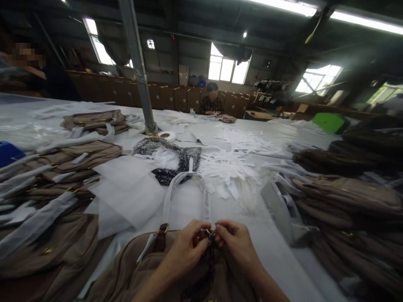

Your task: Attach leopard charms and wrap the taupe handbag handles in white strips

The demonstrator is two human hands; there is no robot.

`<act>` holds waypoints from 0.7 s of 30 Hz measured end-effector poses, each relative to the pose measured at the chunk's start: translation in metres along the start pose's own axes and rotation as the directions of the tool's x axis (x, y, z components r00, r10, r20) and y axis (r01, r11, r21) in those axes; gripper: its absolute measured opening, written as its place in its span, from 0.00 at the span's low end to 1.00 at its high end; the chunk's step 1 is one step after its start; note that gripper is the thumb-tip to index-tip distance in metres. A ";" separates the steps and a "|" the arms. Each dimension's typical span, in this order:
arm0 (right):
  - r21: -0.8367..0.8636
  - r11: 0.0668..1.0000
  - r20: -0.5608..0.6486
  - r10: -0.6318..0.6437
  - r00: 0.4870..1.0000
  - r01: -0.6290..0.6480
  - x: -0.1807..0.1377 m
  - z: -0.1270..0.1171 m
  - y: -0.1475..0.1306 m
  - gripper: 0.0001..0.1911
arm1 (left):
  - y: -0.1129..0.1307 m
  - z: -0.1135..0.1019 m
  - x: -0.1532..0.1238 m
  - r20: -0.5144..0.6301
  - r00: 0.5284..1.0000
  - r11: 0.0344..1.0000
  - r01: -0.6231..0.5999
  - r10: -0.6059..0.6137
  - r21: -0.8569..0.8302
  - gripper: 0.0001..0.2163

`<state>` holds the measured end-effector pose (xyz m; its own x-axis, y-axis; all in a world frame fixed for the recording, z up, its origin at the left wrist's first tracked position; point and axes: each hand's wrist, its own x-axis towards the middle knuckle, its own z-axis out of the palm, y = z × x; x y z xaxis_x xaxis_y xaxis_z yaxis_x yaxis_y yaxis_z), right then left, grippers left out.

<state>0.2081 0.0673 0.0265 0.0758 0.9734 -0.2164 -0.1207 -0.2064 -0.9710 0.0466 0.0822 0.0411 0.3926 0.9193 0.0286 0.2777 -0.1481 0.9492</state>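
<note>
A brown handbag (126,256) lies right in front of me, its handle (169,201) wrapped in white paper and standing up behind my hands. Over the top of the bag, my left hand (190,243) pinches a dark strap with gold-coloured metal (210,235), perhaps a chain. My right hand (234,241) is close beside it, thumb and fingers pressed together at the same metal piece. What exactly sits between the right fingertips is too small to make out. The dark strap (211,268) hangs down across the bag's front below both hands.
Brown bags (63,163) with wrapped handles are piled at left, more bags (349,201) at right beside a grey bin (280,209). White sheets (129,193), a black-and-white patterned bag (189,161), paper strips (233,163) and a tape roll (166,136) lie ahead, near a metal post (138,63).
</note>
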 end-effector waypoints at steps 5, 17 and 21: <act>-0.079 0.995 0.023 -0.054 0.998 0.056 0.012 -0.003 -0.012 0.20 | -0.010 0.006 0.004 -0.027 0.999 0.995 -0.023 0.025 0.094 0.09; -0.732 0.569 0.247 -0.291 0.924 0.375 -0.004 -0.034 0.000 0.09 | -0.029 0.007 0.008 -0.041 0.987 0.985 0.159 -0.156 0.064 0.10; -0.725 0.588 0.198 -0.321 0.926 0.359 -0.005 -0.036 0.000 0.09 | -0.026 0.006 0.009 -0.033 0.981 0.980 0.193 -0.191 0.049 0.12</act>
<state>0.2435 0.0584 0.0242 -0.0871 0.9874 0.1319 0.6737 0.1559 -0.7224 0.0480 0.0922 0.0146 0.3029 0.9422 -0.1431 0.3907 0.0142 0.9204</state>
